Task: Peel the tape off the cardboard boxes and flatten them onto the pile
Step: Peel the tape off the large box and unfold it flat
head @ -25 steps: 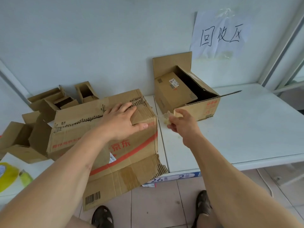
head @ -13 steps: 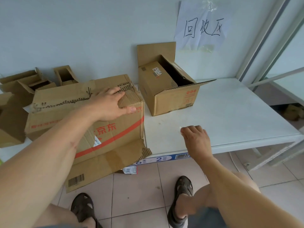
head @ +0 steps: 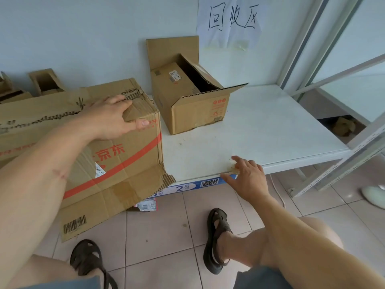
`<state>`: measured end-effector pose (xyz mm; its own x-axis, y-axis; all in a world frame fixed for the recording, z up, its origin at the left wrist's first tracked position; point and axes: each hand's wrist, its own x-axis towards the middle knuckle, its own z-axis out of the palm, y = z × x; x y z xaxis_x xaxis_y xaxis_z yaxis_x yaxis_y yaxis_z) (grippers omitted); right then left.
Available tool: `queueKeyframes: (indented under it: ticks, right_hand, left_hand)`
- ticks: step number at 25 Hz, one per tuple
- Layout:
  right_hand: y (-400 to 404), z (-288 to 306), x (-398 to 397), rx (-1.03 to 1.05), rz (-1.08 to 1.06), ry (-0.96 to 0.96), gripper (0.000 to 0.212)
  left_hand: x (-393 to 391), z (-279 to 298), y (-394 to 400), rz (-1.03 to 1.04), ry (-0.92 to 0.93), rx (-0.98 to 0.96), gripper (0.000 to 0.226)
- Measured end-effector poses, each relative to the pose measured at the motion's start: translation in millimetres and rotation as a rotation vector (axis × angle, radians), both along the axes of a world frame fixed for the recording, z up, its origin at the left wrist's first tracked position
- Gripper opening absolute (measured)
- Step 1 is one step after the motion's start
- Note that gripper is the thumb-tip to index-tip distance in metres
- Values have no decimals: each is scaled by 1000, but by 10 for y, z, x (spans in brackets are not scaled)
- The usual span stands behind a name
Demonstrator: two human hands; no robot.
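A large cardboard box (head: 116, 155) with a red stripe and torn flaps stands at the table's left, its lower flap hanging over the front edge. My left hand (head: 112, 119) presses on its top right corner, fingers spread, thumb lying over the front edge. A smaller open box (head: 193, 109) stands behind it against the wall, flaps up. My right hand (head: 248, 178) is at the table's front edge with fingers spread, the fingertips touching a small crumpled wad of clear tape (head: 233, 166) stuck there.
The white table (head: 270, 126) stretches to the right. Small open boxes (head: 45, 82) sit at the back left. A metal shelf frame (head: 341, 170) rises at the right. A paper sign (head: 229, 19) hangs on the wall. My sandalled feet (head: 216, 238) stand on floor tiles.
My right hand came down from beside the smaller box, where it pinched the tape, to the table's front edge; its fingers have opened over the tape. The left hand stayed on the big box.
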<state>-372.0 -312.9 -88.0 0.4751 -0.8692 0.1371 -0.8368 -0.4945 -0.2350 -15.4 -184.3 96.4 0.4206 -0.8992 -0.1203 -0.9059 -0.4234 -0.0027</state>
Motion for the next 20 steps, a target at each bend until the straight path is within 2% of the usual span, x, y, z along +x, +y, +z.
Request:
queueKeyframes:
  ticks: [1,5,8,11,14,15,17,19,20]
  right_hand:
    - [28,11,17,1,-36,27,53]
    - [168,78,77,45,-60,64,36]
    - [177,141,127,70,-116,87,33]
    - [208,269,255,51,-163,215,57]
    - [350,548,636,-36,-157,242,67]
    - [435,668,838,-35,-99,165,70]
    - [716,935,1345,27,85,-123,75]
    - [1101,1168,1856,75,260,-397,75]
    - [1273,1272,2069,92,301,-459,76]
  left_hand:
    - [-3,15,10,4,-1,-2,125]
    - [-55,78,33,27,18,-9,113]
    - [-77,157,94,42,121,-94,108]
    - [100,281,292,97,224,-192,95]
    - [490,276,648,190,159,-223,91]
    - [622,269,769,248,118,-203,91]
    - [813,249,994,395,65,-134,94]
    - [874,254,1164,516,118,-99,101]
    - [872,272,1207,538,146,-94,104]
